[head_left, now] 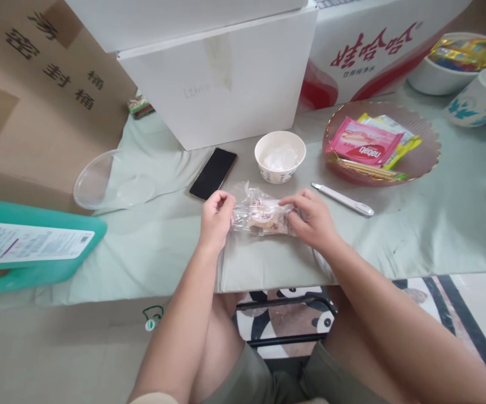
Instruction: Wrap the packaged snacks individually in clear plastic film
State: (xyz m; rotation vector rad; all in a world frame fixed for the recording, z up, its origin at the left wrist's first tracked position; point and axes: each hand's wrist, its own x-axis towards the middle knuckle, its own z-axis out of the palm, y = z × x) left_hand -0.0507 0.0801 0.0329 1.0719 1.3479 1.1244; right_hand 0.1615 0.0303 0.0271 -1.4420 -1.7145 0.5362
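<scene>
"Clear-wrapped packet (266, 216): where is it held?"

"Between the two hands, above the pale green cloth (268, 266) near the table's front edge, just before a paper bowl (279, 175)."

"And the fingers?"

"Its left end is pinched by the left hand (216, 220), thumb and forefinger together. Its right end is touched by the right hand (312, 217), forefinger extended; whether it is gripped there cannot be made out."

"What is laid nearby?"

"A phone (213, 173) beyond the left hand, a slim white tool (343, 200) beside the right."
</scene>
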